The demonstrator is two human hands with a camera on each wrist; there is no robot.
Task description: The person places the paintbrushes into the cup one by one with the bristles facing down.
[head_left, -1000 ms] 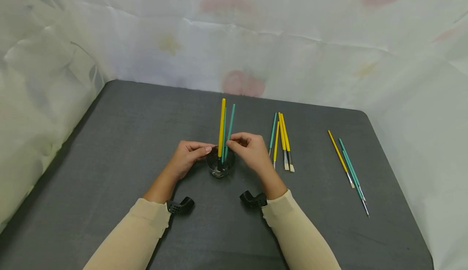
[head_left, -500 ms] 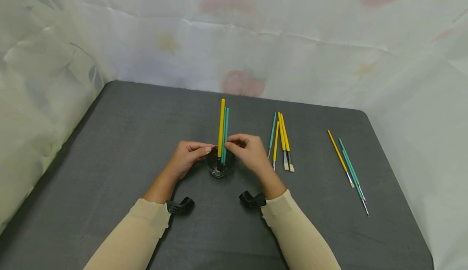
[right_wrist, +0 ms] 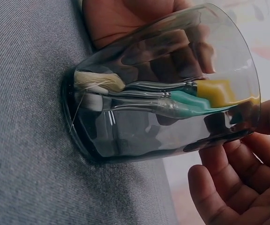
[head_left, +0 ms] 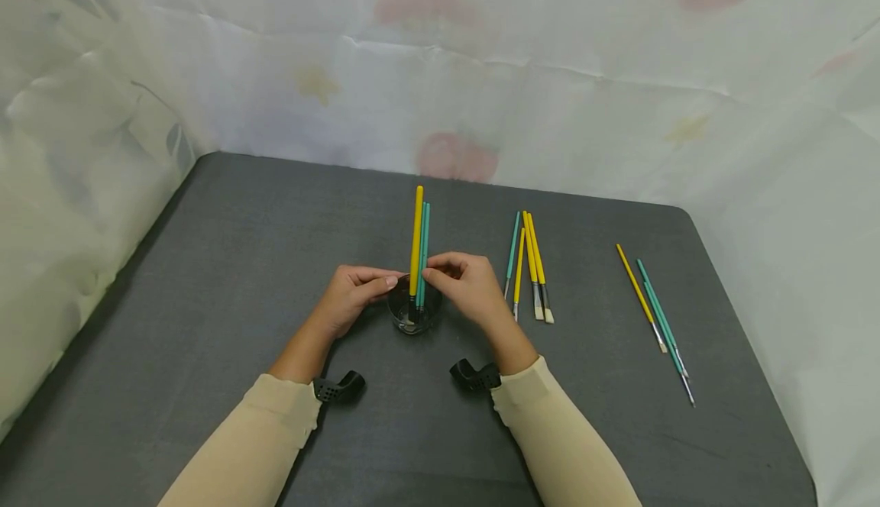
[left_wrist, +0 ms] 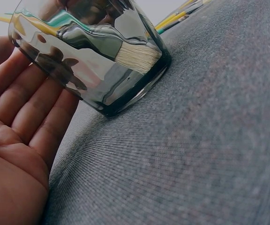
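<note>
- A clear glass tumbler (head_left: pixel 414 310) stands upright on the grey table (head_left: pixel 206 278), near the middle, between the person's two hands.
- Three paintbrushes stand in it bristles down: a thick yellow-handled brush (head_left: pixel 416 236) and two thinner teal-handled brushes (head_left: pixel 424 243) close together just to its right.
- Through the glass wall, the left wrist view shows pale flat bristles (left_wrist: pixel 137 57) resting near the tumbler's base; the right wrist view shows the metal ferrules (right_wrist: pixel 144 96) and the start of the yellow and teal handles.
- The left hand (head_left: pixel 354 293) lies against the tumbler's left side, its fingers curled round the rim and wall, steadying it.
- The right hand (head_left: pixel 467 285) is at the tumbler's right side; its thumb and forefinger pinch the teal handles just above the rim, the other fingers loosely curled.
- Just right of that hand, four loose brushes (head_left: pixel 529 263) lie side by side on the table, two yellow flat ones, a thin yellow one and a thin teal one.
- Well apart, towards the right edge, lie another three thin brushes (head_left: pixel 656 316), one yellow and two teal.
- Pale patterned sheeting (head_left: pixel 481 56) hangs behind and beside the table.
</note>
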